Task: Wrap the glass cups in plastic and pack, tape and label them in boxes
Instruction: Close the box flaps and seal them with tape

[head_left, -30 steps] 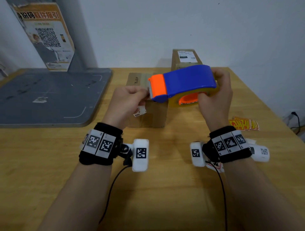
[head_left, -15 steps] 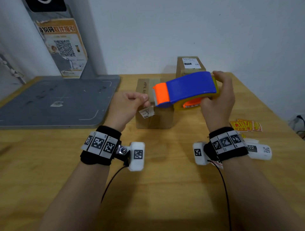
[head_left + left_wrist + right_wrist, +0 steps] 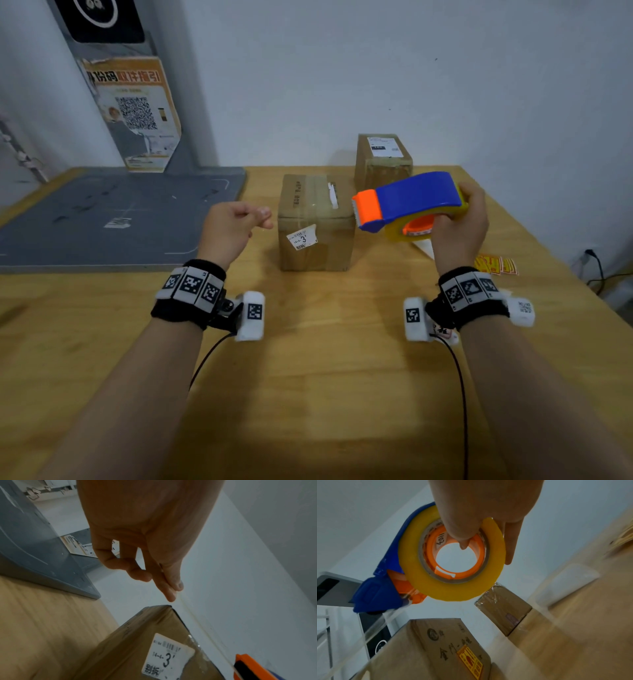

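While the tape dispenser point(image 3: 409, 202) is held up in the right hand point(image 3: 460, 228), just right of the near box point(image 3: 315, 222) and above the table point(image 3: 325, 377), its orange cutter end is pointed left. From the right wrist view, the yellow tape roll point(image 3: 453, 561) is seen gripped, with the thumb hooked into the orange core and fingers wrapped round the outer edge. A thin clear strip of tape point(image 3: 204, 627) is stretched from the cutter across to the left hand point(image 3: 233, 226), where it is pinched between thumb and fingertips point(image 3: 169, 593), just left of the box and above its top corner. The near box is stood on the table, closed and taped along its top, with a white label point(image 3: 301, 238) stuck on its front face. A second box point(image 3: 382, 159), labelled on top, is set behind it against the wall. Red and yellow stickers point(image 3: 495, 265) are lying on the table to the right. A grey mat point(image 3: 102, 219) is spread at the left.
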Available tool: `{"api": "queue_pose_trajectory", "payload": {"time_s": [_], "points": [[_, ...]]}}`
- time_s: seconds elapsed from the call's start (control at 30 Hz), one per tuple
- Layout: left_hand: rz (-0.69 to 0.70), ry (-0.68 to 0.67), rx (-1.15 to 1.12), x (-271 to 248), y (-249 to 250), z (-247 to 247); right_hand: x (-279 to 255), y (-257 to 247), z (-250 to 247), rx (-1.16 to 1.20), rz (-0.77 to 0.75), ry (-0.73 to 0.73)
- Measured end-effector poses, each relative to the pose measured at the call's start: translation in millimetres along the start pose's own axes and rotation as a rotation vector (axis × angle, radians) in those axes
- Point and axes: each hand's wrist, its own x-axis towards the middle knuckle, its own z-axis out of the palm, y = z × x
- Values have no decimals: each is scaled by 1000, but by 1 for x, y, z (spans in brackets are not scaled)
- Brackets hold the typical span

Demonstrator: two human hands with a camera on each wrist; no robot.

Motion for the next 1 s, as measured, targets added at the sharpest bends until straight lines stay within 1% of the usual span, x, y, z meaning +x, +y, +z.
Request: {"api": "queue_pose_trajectory", "payload": {"time_s": [0.2,0.33,0.57,0.73,0.8,0.87,0.9,0.93,1.0], "points": [[17,14,6,7,-7,4,-4,0,4,-3,16,-3],[0,20,-14,14,-13,8,-6,2,7,7,36,7],[23,68,-40,10,-23,30,-10,4,14,-4,71,16],[59,119,116,4,-20,42,-12,1,16,-50,104,11],[27,80,197,7,-21,42,-12,0,15,-69,108,9],[-76,6,285,12,-25,39,-11,0,13,-80,124,8],[-117,3,310,13,-27,38,-11,1,12,-84,142,8],[-111,41,327,12,-26,36,-11,0,11,-85,159,8],[36,180,360,8,-15,38,-10,-1,9,-84,176,0]]}}
